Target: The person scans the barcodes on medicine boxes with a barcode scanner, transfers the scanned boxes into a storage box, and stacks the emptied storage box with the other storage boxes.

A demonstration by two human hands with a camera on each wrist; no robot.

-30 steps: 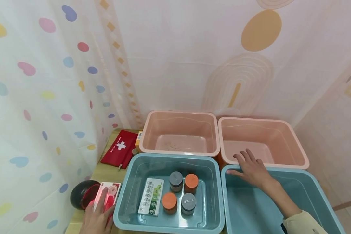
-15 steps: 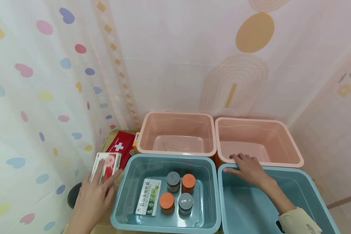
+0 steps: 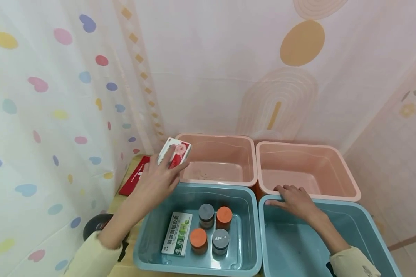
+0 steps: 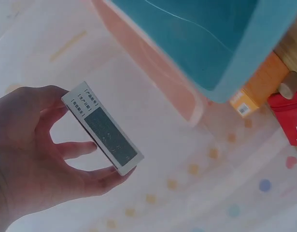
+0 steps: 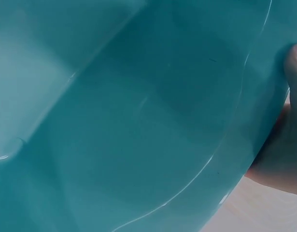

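My left hand [image 3: 157, 175] holds a red and white medicine box [image 3: 180, 154] over the left end of the left pink bin [image 3: 216, 179]. In the left wrist view the thumb and fingers pinch the medicine box [image 4: 109, 133] by its ends, its printed side facing the camera. My right hand [image 3: 296, 202] grips the back rim of the right blue bin [image 3: 294, 238], the thumb inside and the fingers beyond the rim. The left blue bin [image 3: 240, 265] contains a white and green medicine box [image 3: 177, 234], two orange-capped jars [image 3: 198, 238] and two grey-capped jars [image 3: 220, 240].
A red first aid pouch [image 3: 133, 179] lies on the wooden table [image 3: 135, 238] at left, partly hidden by my arm. Near it is a black round bowl [image 3: 95, 225]. An orange box [image 4: 264, 82] sits beside the bins. The right pink bin [image 3: 308, 169] stands at the back, before a curtain.
My left hand has lifted the red and white medicine box from the table's left side and carried it up and right to the left pink bin. My right hand's fingers have bent down at the rim.
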